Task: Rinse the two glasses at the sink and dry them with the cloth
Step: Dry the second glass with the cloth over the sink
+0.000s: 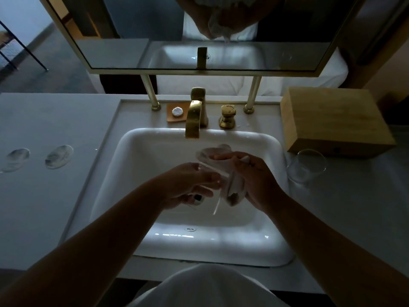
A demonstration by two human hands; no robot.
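Observation:
Over the white sink basin, my left hand grips a clear glass that lies tilted on its side. My right hand holds a white cloth bunched against the open end of that glass; part of the cloth sticks out above my fingers. A second clear glass stands upright on the counter to the right of the sink, apart from both hands.
A gold faucet and a gold knob sit behind the basin. A small tray with a round soap is left of the faucet. A wooden box stands at the right. Two round coasters lie on the left counter.

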